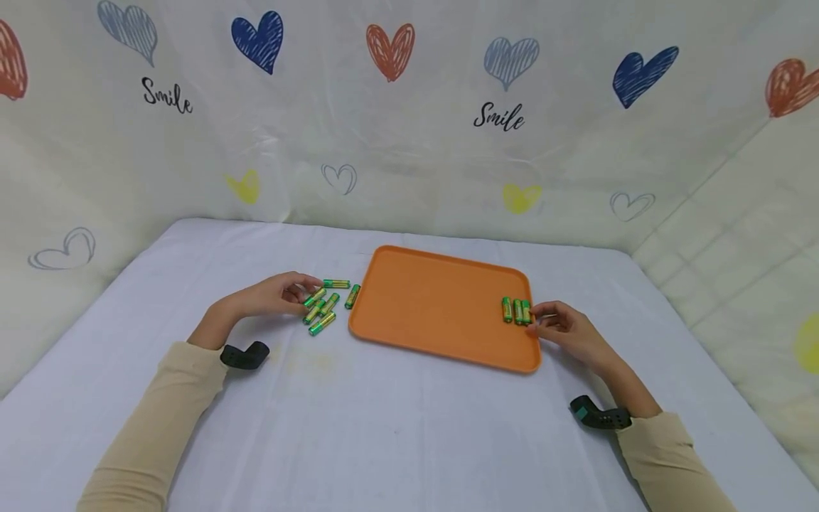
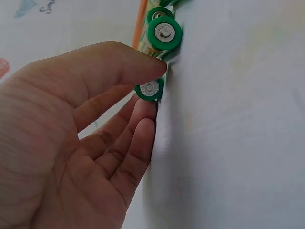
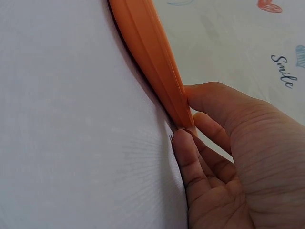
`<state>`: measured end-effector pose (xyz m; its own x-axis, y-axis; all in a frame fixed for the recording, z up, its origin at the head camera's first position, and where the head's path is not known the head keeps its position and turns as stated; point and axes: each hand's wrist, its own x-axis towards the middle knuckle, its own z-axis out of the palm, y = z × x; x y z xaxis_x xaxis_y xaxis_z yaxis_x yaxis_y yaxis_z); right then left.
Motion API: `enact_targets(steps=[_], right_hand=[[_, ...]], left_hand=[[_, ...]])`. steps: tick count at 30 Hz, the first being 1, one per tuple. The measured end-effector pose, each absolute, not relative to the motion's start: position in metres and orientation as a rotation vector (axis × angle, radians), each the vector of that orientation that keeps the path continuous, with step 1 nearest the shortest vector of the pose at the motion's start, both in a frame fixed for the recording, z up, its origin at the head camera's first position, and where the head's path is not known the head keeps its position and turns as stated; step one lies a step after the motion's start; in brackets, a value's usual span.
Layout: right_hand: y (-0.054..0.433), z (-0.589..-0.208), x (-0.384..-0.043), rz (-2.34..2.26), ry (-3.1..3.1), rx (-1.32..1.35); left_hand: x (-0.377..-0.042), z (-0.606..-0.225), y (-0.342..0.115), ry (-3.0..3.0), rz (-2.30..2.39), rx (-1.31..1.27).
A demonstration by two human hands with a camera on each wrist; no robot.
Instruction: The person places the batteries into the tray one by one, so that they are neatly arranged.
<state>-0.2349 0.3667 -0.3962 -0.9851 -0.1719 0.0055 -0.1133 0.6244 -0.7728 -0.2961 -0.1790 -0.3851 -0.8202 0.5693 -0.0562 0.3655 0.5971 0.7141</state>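
Observation:
My left hand [image 1: 279, 293] is over a loose group of green-and-gold AA-size batteries [image 1: 323, 324] left of the tray. Between its thumb and curled fingers sits one battery [image 2: 149, 89], its flat metal end showing in the left wrist view. Another battery [image 2: 164, 33] lies just beyond the thumb tip. At the right side of the orange tray [image 1: 429, 299], my right hand [image 1: 571, 332] pinches the rim, thumb on top and fingers low along the outside, as the right wrist view shows. Three batteries [image 1: 518, 311] lie side by side on the tray close to those fingertips.
A white cloth [image 1: 397, 434] covers the table. One battery [image 1: 352, 296] rests right beside the tray's left rim, and another [image 1: 336, 284] lies at the back of the group. Behind stands a pale backdrop [image 1: 422, 128] printed with hearts.

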Motion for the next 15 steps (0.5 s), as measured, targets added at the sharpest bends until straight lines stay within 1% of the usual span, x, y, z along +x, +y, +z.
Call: enact_targets(steps=[15], right_hand=[[0.3664,-0.3968,-0.2354,-1.317,2.771,-0.254]], left_hand=[[-0.2961,-0.3816,-0.1793,2.543,1.094,0.721]])
